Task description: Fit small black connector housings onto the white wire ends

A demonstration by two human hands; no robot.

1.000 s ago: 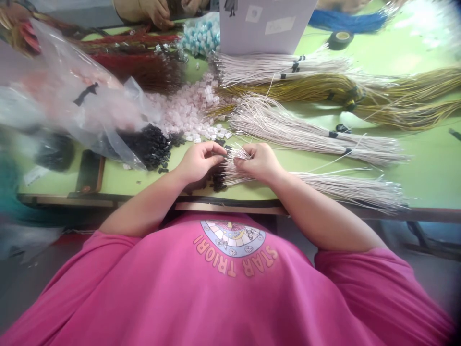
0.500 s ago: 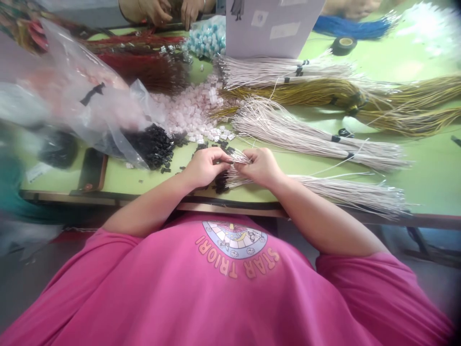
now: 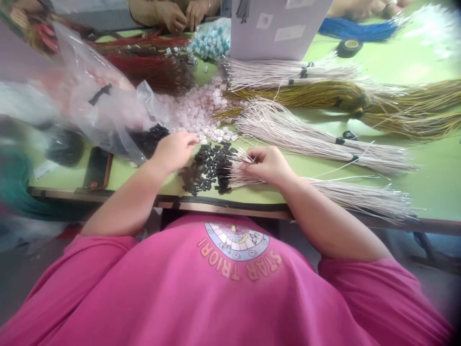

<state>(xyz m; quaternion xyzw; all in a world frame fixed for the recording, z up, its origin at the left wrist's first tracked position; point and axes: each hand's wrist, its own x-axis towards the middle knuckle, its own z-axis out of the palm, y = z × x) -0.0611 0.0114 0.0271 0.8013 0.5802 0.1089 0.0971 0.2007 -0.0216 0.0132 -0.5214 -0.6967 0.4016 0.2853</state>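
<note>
My right hand [image 3: 268, 164] is closed around white wires [image 3: 243, 174], thumb and fingers pinching near their left ends. Black connectors sit at those ends, beside a loose heap of small black connectors [image 3: 207, 168]. To the left of that heap is my left hand [image 3: 175, 150], away from the wires. Its back faces me and its fingers point right, blurred, so whether they hold anything is unclear. The rest of the wire bundle [image 3: 363, 197] stretches right along the table's front.
Behind lie pale pink connectors [image 3: 196, 113], tied white wires [image 3: 306, 129] and yellow-brown wires [image 3: 317, 93]. A plastic bag [image 3: 111, 110] and phone [image 3: 98, 168] are at left. A purple panel [image 3: 273, 31] stands behind; another person's hands [image 3: 183, 14] are beyond.
My left hand has moved away from my right hand, leftward and slightly up, uncovering the heap of black connectors. My right hand keeps its hold on the white wires. The view has shifted slightly.
</note>
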